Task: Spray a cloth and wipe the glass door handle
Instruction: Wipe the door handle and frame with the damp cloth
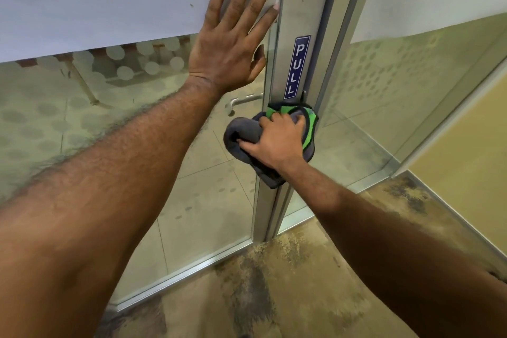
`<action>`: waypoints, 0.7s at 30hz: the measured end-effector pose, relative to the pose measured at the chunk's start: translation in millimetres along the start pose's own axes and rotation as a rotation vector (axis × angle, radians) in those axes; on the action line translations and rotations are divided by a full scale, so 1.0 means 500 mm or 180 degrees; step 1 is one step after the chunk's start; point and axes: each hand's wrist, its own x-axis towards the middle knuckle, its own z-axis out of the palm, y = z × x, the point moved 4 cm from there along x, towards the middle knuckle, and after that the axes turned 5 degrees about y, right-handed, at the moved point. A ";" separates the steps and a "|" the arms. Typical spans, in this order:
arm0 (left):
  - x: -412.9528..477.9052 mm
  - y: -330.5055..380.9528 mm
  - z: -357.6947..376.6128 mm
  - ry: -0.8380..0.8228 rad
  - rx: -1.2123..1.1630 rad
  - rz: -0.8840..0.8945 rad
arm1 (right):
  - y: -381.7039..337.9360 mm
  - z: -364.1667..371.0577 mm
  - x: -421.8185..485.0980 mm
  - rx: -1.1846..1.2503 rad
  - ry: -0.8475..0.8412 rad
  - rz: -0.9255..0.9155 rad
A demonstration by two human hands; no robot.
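Looking down from the head camera, the left hand (236,35) lies flat against the glass door (192,167), fingers spread apart and palm pressed to the pane, gripping nothing; its fingertips reach up onto the white frosted band (109,0) that runs across the upper part of the glass, and its thumb sits just beside the metal door frame (299,8). Lower down, the right hand (277,143) is closed around a bunched cloth (244,132), grey with a bright green edge, and presses it against the frame at the spot just under the blue sign (297,67) that reads PULL. The cloth covers whatever part of the handle sits on this side, so the near handle itself cannot be seen. Through the glass, to the left of the cloth, a silver lever handle (241,104) shows on the far side of the door, pointing away from the frame. A row of pale frosted dots (142,60) runs under the white band, and furniture legs (82,82) show faintly behind it. The floor (288,282) on the near side is a mottled brown and tan, worn dark in patches, and meets the bottom rail of the door. To the right stands another glass panel (384,85) with faint dots, and beyond it a yellow wall (466,151).
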 end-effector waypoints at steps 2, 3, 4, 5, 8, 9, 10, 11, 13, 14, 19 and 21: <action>0.001 0.000 0.000 0.0010 0.0014 -0.0002 | -0.034 0.007 -0.004 -0.0215 -0.0110 0.0022; 0.002 0.001 0.001 0.0006 0.0013 0.0002 | -0.042 0.009 -0.009 -0.0267 -0.0119 0.0027; 0.002 0.002 0.002 -0.0005 0.0004 0.0002 | -0.045 0.012 -0.016 -0.0275 -0.0090 -0.0005; 0.002 0.003 0.003 -0.0017 -0.0011 -0.0003 | -0.041 0.016 -0.027 -0.0241 -0.0007 -0.0107; 0.001 -0.001 0.003 -0.0006 -0.0045 -0.0024 | -0.014 0.028 -0.066 0.0082 0.0352 -0.0805; 0.000 -0.002 0.003 0.0000 -0.0049 -0.0025 | -0.002 0.030 -0.073 0.0212 0.0450 -0.1050; 0.000 -0.003 0.002 -0.0003 -0.0043 -0.0023 | 0.011 0.034 -0.077 0.0303 0.0502 -0.1231; 0.000 -0.002 0.002 -0.0010 -0.0037 -0.0013 | 0.024 0.039 -0.080 0.0360 0.0509 -0.1330; 0.001 0.001 0.002 -0.0016 -0.0041 0.0012 | 0.048 0.050 -0.090 0.0578 0.0418 -0.1238; 0.002 0.001 0.003 -0.0024 -0.0040 0.0016 | 0.062 0.057 -0.093 0.0821 0.0354 -0.1022; 0.001 0.000 0.006 -0.0002 0.0029 0.0013 | 0.103 0.050 -0.065 0.3486 0.0346 0.1093; 0.001 0.001 0.006 -0.0006 0.0016 0.0010 | 0.083 0.031 -0.052 0.3942 0.0601 0.1822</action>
